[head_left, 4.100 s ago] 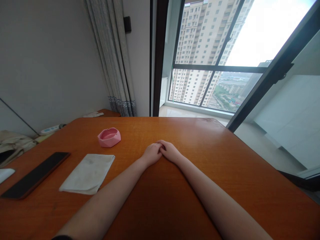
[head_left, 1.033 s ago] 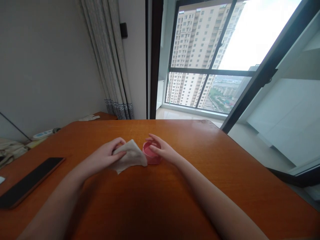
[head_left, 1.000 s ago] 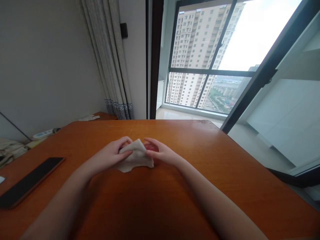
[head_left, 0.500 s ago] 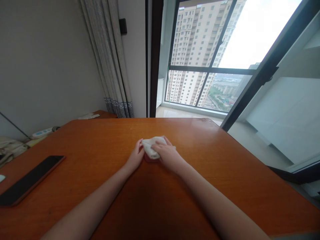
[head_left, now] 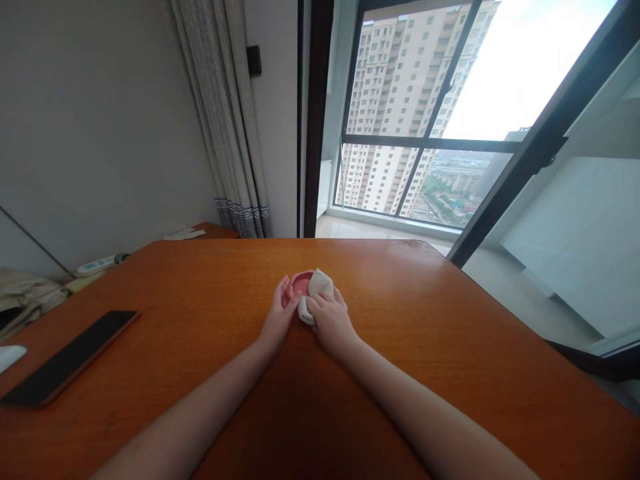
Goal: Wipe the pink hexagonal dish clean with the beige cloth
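Through the head camera I am cupping the left side of the pink dish (head_left: 301, 285) with my left hand (head_left: 277, 316), its fingers curving along the outside and its thumb lying by the near rim. My right hand (head_left: 332, 317) is gripping the white cloth (head_left: 321, 283), its fingers bunching it over the right part of the dish; I am not managing to see how far the cloth is reaching inside. The pink dish is sitting upright near the middle of the table (head_left: 430, 320), opening upward, between both hands. Well apart on the left, a flat black slab (head_left: 73, 360) is lying at a slant, a white object (head_left: 10, 356) is showing beside it, and a power strip (head_left: 97, 265) is resting past the table's edge.
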A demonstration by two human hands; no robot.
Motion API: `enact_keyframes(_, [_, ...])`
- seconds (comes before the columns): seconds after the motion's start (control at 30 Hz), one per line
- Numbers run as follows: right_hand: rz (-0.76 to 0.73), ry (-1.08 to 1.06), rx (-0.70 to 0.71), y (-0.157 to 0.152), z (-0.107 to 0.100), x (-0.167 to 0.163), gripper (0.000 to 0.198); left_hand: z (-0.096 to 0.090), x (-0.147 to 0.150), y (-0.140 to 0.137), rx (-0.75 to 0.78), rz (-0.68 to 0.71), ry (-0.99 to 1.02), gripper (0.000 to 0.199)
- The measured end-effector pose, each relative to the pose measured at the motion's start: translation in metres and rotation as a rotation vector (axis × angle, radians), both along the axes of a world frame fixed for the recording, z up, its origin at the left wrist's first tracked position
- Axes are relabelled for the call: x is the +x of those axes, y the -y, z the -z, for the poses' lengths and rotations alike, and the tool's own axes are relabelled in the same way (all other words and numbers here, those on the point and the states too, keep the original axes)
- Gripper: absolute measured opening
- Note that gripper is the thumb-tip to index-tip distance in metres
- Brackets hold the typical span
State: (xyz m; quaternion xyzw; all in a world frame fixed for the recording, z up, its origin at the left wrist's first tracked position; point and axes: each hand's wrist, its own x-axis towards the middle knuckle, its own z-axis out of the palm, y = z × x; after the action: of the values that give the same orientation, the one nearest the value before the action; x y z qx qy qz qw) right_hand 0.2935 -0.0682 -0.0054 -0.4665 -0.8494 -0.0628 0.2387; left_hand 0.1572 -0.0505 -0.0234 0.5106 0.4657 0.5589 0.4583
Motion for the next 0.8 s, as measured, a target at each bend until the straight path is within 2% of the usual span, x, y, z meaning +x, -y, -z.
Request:
enact_keyframes(0.1, [-0.011,-0.07,0.116,0.002,0.007,-0.008,0.016,-0.005,0.015,0.013,-0.126,-0.015,0.215,0.062])
enact_keyframes(0.17, [-0.06,-0.074,0.137,0.003,0.01,-0.01,0.016,-0.005,0.017,0.015,-0.153,-0.035,0.245,0.056])
enact_keyframes(0.3, [-0.144,-0.033,0.13,-0.004,0.005,0.001,0.016,-0.002,0.002,0.002,0.003,-0.112,0.045,0.036])
enact_keyframes(0.4, [-0.284,0.035,0.122,-0.015,-0.003,0.017,0.016,-0.007,-0.015,-0.012,0.13,-0.03,-0.14,0.04])
enact_keyframes(0.47, [-0.326,0.082,0.124,-0.02,-0.005,0.023,0.015,-0.013,-0.025,-0.019,0.139,0.039,-0.205,0.041])
enact_keyframes(0.57, [-0.259,0.124,0.141,-0.02,-0.002,0.02,0.016,-0.017,-0.027,-0.018,0.132,0.062,-0.24,0.04])
enact_keyframes(0.7, [-0.149,0.117,0.162,-0.012,0.007,0.006,0.017,-0.005,-0.006,-0.002,0.1,-0.109,-0.071,0.047])
enact_keyframes(0.8, [-0.138,0.071,0.171,-0.009,0.007,0.003,0.016,0.003,0.004,0.004,0.079,-0.133,0.0,0.048])
